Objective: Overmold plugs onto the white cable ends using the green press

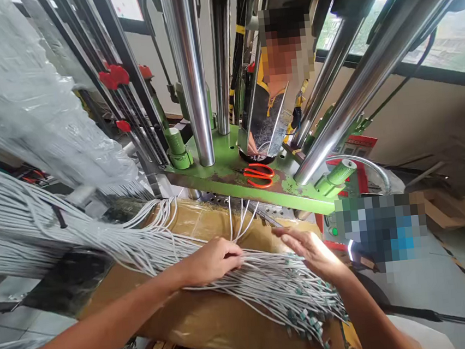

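A few cables (244, 220) already reach the far press (224, 176), while the remaining bundle (263, 281) lies nearer, under the curled left hand (215, 259), whose grip cannot be told, the right hand (308, 248) being straight-fingered beside its right end.

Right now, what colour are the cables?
The cables are pale greyish-white, best seen in the head view.
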A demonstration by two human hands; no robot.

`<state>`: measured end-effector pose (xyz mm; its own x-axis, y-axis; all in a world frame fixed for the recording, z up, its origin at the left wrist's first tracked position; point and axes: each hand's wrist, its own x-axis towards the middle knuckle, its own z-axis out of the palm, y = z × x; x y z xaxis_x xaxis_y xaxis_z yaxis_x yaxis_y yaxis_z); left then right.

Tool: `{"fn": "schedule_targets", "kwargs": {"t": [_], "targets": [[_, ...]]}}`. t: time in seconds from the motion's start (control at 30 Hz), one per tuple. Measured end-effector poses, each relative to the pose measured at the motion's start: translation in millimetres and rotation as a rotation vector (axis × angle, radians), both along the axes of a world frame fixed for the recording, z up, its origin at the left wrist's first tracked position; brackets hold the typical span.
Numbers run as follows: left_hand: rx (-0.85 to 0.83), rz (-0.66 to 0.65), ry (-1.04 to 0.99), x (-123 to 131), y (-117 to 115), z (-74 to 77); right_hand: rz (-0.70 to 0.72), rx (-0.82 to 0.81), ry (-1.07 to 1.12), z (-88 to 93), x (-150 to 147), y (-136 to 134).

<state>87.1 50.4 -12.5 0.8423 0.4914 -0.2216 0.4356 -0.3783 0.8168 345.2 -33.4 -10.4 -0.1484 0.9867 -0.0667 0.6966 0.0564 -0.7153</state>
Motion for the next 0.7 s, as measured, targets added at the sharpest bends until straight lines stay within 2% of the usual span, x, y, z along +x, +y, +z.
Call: {"fn": "schedule_targets", "kwargs": {"t": [0.1, 0.17, 0.27, 0.4, 0.53, 0.6, 0.7], "targets": [[-0.147, 0.022, 0.012, 4.2, 7.7, -0.8, 0.101, -0.146, 0.153, 9.0, -26.0, -13.8], [-0.208, 0.037, 0.001, 7.2, 7.2, -1.1, 0.092, -0.239, 0.209, 3.5, -42.3, -18.9], [-0.294, 0.015, -0.006, 9.8, 1.7, 2.3, 0.051, -0.283, 0.194, -5.7, -56.9, -22.1], [-0.371, -0.05, 0.0, 0.9, -2.5, 7.9, 0.09, -0.244, 0.096, 2.2, -46.4, -30.8], [-0.39, -0.039, 0.006, -14.3, -10.8, 3.2, 0.123, -0.155, -0.066, 16.8, -23.2, -45.8], [-0.46, -0.052, 0.014, -14.2, -22.7, -1.8, 0.16, -0.129, -0.166, 17.5, -25.4, -50.9], [-0.588, -0.108, -0.025, -6.5, -45.0, -8.4, 0.268, -0.03, -0.384, 8.3, -42.7, -55.5]]}}
